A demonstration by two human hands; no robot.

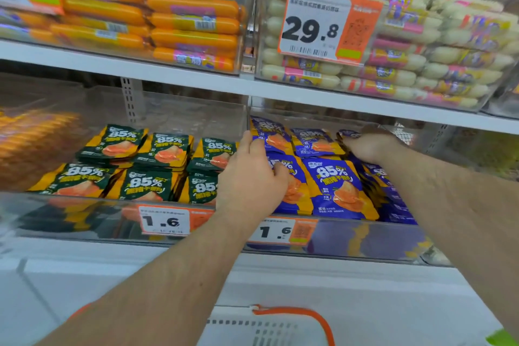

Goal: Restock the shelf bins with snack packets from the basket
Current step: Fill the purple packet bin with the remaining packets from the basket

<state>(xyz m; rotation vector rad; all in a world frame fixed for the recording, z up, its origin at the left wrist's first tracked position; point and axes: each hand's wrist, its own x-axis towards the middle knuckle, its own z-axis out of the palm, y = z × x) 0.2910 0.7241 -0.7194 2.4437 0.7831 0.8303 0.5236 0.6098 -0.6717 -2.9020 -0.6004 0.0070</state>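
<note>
Left hand [250, 177] and right hand [368, 146] grip purple packets [334, 188] in bin [365, 236].

Bright, even store light; soft focus throughout.
Glare is washing across the clear bin front [84, 213] below the green packets [146, 182]; left of them, motion blur is smearing orange stock. Wide-angle distortion is bowing the shelf edge [337, 98] above.

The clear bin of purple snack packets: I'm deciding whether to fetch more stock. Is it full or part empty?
Nearly full: the clear bin shows purple snack packets front to back, in rows.
</note>
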